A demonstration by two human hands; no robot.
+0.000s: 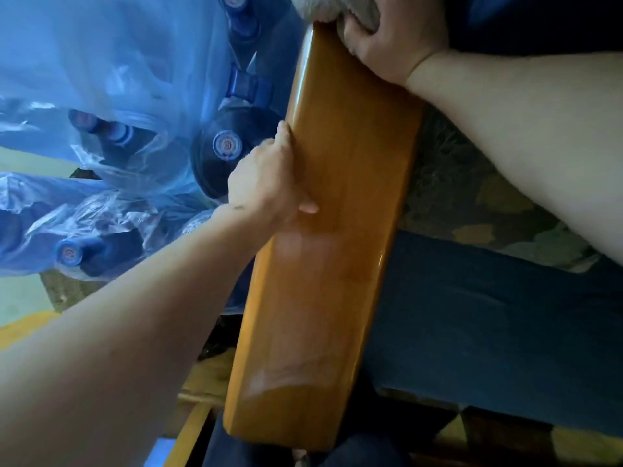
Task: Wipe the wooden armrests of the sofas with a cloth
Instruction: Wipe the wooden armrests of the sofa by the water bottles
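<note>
While the glossy wooden armrest (333, 230) runs lengthwise through the middle of the view, from the near bottom edge up toward the top, both bare arms reach out over it. The right hand (391, 38) sits at the far end of the armrest, its fingers curled tight around a bunched grey-white cloth (333, 6) that it presses against the wood there; part of the cloth runs out of the top of the frame. The left hand (266, 176) grips the armrest's left edge about halfway along, with the thumb lying flat on the top surface and the fingers wrapped over the side, so it is closed on the wood itself. Faint pale smears and reflections show on the polished surface in the near half of the armrest.

To the right of the armrest lies the dark blue sofa seat (488, 325), and farther back a patterned cushion (478, 197) in dull green and yellow tones is partly covered by the right forearm. To the left, below the level of the armrest, several large water bottles (226, 146) with blue caps lie wrapped in thin blue plastic film (101, 79), close beside the sofa. A pale green floor (20, 298) shows at the left edge, beneath the left forearm.
</note>
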